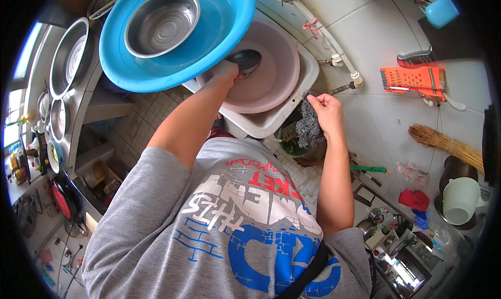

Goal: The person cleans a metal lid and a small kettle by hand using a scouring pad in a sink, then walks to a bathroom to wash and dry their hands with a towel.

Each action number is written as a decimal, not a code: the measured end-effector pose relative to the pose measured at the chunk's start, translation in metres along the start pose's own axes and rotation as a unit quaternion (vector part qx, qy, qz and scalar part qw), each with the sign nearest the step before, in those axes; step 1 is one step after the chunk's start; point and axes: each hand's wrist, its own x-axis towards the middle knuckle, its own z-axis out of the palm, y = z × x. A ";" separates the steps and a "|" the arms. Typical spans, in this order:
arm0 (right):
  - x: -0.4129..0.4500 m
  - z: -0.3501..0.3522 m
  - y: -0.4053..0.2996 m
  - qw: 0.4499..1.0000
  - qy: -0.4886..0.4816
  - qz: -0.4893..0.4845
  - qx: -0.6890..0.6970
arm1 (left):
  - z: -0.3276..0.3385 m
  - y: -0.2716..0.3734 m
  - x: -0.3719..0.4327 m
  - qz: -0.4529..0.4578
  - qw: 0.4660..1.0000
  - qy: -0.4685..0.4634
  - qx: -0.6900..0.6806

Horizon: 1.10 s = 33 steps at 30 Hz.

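My left hand grips a small dark, round-bowled utensil, tilted over the pale pink plastic basin. Its handle is mostly hidden by the hand, so whether it is a ladle or a small pan is unclear. The pink basin sits in a white sink. To the right of the sink's rim, my right hand pinches a grey mesh scouring pad, which hangs down from the fingers. Beyond my left hand is a large blue basin with a steel bowl in it.
White pipes run along the tiled wall at right. An orange grater, a straw brush and a pale green jug hang there. Steel bowls line the left counter. A dark green bin stands below my right hand.
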 end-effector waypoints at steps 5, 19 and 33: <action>0.013 0.000 -0.003 1.000 -0.023 -0.016 -0.003 | -0.004 -0.042 0.058 0.388 0.876 0.249 0.142; 0.024 -0.007 -0.037 0.997 -0.017 -0.078 -0.008 | -0.011 0.012 -0.158 0.340 0.932 -0.069 0.108; 0.041 0.077 -0.015 0.872 -0.076 -0.202 -0.440 | 0.017 -0.052 -0.184 0.316 0.935 -0.093 0.130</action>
